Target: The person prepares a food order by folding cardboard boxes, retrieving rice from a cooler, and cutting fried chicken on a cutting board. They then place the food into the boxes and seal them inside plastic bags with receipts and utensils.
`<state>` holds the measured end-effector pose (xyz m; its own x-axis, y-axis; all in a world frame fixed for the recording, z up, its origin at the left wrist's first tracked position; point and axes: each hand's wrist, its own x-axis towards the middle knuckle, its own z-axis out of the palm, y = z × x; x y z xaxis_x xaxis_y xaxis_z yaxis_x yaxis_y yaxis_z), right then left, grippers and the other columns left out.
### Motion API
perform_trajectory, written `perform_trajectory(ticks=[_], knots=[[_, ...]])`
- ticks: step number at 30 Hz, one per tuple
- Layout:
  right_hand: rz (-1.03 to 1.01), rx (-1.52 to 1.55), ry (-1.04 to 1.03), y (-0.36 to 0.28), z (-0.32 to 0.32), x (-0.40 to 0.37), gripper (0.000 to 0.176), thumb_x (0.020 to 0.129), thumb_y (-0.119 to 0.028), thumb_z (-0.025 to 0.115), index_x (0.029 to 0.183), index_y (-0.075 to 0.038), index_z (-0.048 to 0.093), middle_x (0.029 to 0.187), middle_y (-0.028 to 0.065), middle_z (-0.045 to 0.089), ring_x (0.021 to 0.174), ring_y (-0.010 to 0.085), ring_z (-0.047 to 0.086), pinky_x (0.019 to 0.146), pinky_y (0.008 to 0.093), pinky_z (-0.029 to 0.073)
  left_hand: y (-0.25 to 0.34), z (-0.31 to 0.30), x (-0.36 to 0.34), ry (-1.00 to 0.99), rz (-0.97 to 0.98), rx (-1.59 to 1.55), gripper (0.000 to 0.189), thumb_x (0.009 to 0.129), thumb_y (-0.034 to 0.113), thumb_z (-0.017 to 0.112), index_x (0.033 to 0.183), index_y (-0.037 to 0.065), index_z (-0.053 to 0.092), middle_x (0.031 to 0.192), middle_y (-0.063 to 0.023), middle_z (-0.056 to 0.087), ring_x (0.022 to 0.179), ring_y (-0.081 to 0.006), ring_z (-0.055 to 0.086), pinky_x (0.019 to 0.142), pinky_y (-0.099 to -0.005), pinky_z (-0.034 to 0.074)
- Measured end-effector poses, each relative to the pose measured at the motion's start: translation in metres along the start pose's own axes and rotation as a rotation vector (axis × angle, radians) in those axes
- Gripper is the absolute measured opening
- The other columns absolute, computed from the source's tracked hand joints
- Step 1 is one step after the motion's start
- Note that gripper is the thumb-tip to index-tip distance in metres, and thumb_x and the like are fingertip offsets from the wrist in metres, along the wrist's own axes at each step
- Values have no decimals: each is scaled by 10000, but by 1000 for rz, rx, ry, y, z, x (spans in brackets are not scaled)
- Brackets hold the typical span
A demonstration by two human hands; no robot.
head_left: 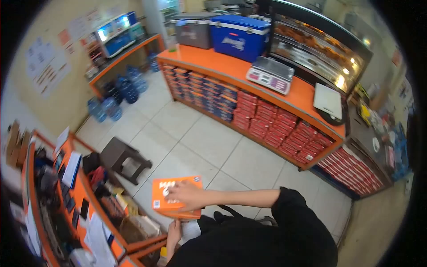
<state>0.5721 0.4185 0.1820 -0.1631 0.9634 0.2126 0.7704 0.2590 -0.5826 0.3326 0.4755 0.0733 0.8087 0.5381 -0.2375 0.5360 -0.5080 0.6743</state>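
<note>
An orange box (162, 204) with white lettering is held low in front of my body, above the tiled floor. My right hand (184, 196) lies across its top face, with the fingers spread over the lettering. Below the box's near edge is my left hand (174, 232), its fingers closed at that edge and partly hidden by the box.
A dark stool (126, 159) stands at the left beyond a cluttered orange desk (83, 209). Across the floor, an orange counter (213, 60) bears coolers, a scale (270, 74) and a food display case (316, 44), with stacked boxes (278, 122) underneath.
</note>
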Motion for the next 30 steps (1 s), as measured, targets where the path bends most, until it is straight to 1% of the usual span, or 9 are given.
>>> perform_trajectory(ticks=[1, 3, 5, 11, 18, 21, 23, 26, 30], knots=[[107, -35, 42, 34, -34, -20, 529, 661, -290, 699, 1155, -170, 551, 1159, 133, 464, 1122, 352, 422, 898, 484, 359, 23, 5, 57, -189, -107, -188, 341, 940, 182, 363, 1159, -53, 478, 867, -300, 584, 804, -442, 560, 733, -499, 425], [252, -60, 98, 93, -78, -59, 566, 649, -309, 712, 1177, -194, 543, 1181, 134, 446, 1146, 356, 391, 911, 496, 333, 55, 28, 152, -214, 295, -93, 392, 958, 230, 320, 1007, -67, 572, 837, -291, 588, 812, -437, 562, 727, -477, 434], [404, -203, 380, 152, -112, -98, 622, 625, -342, 726, 1208, -247, 530, 1261, 176, 396, 1178, 397, 349, 922, 530, 291, 120, 51, 237, -337, 180, -99, 465, 974, 282, 290, 926, -51, 612, 885, -265, 610, 865, -405, 579, 766, -437, 443], [914, -447, 449, 284, -256, -213, 737, 574, -420, 759, 1252, -278, 507, 1365, 251, 278, 1227, 447, 270, 950, 559, 247, 290, 167, 455, -679, 599, -181, 484, 985, 334, 265, 1079, -42, 554, 1004, -227, 623, 987, -367, 575, 873, -390, 428], [1399, -590, 720, 349, -429, -336, 812, 531, -407, 794, 1270, -263, 491, 1302, 247, 318, 1188, 421, 295, 963, 558, 239, 545, 330, 596, -836, 962, -227, 425, 958, 309, 312, 959, -17, 584, 930, -216, 632, 936, -365, 578, 857, -442, 419], [1606, -646, 865, 394, -458, -382, 894, 502, -386, 799, 1311, -288, 433, 1316, 237, 307, 1171, 436, 306, 931, 599, 244, 611, 401, 629, -1008, 896, -60, 473, 970, 362, 297, 1050, -24, 558, 979, -233, 613, 913, -358, 586, 865, -427, 425], [1719, -638, 866, 453, -458, -418, 893, 494, -375, 797, 1306, -277, 438, 1303, 233, 313, 1164, 427, 319, 911, 586, 262, 606, 484, 649, -950, 708, -457, 511, 981, 410, 256, 1178, 17, 515, 1071, -214, 584, 938, -316, 576, 898, -400, 422], [1746, -663, 700, 502, -461, -449, 895, 507, -402, 796, 1310, -258, 429, 1299, 239, 311, 1170, 416, 324, 890, 570, 277, 612, 507, 674, -1379, 35, -432, 605, 944, 545, 206, 1256, 103, 478, 1189, -135, 528, 1046, -217, 500, 909, -363, 415], [1552, -668, 819, 512, -483, -460, 937, 509, -419, 795, 1327, -206, 392, 1299, 250, 309, 1174, 411, 327, 883, 560, 283, 626, 446, 684, -1385, 281, -378, 612, 911, 561, 321, 1299, 102, 432, 1291, -120, 442, 1109, -208, 452, 897, -391, 410]])
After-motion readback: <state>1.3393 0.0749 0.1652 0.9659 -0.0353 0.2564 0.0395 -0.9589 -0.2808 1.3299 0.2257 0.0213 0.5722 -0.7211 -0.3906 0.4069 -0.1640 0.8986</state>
